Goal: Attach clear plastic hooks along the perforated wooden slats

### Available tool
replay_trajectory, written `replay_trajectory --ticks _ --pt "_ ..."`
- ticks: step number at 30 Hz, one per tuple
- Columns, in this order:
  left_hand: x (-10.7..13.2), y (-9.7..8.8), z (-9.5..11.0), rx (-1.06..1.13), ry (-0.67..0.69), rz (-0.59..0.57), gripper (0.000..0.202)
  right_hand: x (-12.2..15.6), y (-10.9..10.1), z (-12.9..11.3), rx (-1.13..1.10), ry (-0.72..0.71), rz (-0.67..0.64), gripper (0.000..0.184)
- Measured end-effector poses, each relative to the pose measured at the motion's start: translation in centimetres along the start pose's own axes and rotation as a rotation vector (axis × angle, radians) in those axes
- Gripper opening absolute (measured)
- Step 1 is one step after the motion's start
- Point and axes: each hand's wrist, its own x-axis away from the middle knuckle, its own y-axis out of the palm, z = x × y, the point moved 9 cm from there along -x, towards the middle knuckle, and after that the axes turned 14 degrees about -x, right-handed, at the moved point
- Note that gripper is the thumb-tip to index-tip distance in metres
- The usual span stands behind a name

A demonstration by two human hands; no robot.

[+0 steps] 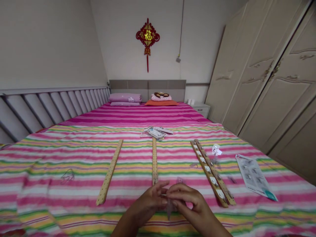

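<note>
My left hand (148, 202) and my right hand (191, 202) meet near the front of the bed, fingertips almost touching. Between them hangs a small clear plastic bag (169, 210), pinched by the fingers of both hands. What the bag holds, if anything, is too small to make out. Just beyond my left hand lies a narrow wooden strip with holes (154, 158), a small metal piece at its near end. To the right are two strips side by side; the brown strip (209, 174) bears several white cards, and the lighter strip (217, 177) bears small metal pieces.
Another holed strip (110, 174) lies at left, with crumpled clear plastic (67, 176) farther left. A pile of packets (156, 132) sits beyond the middle strip. On the right are a flat printed packet (255, 177) and a white card with shiny pieces (216, 149).
</note>
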Motion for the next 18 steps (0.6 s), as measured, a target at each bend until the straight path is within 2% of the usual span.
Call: replay_trajectory --ticks 8,14,18 --pt "0.9 1.1 -1.2 0.133 -0.002 -0.100 0.052 0.8 0.2 0.6 0.034 -0.035 0.017 0.024" --pt "1.3 1.0 -2.5 0.120 -0.075 -0.121 0.056 1.1 1.1 0.8 0.102 0.008 -0.067 0.017" --pt "1.7 1.6 -1.9 0.174 -0.090 -0.111 0.053 1.1 1.6 0.3 0.198 -0.019 -0.123 0.020"
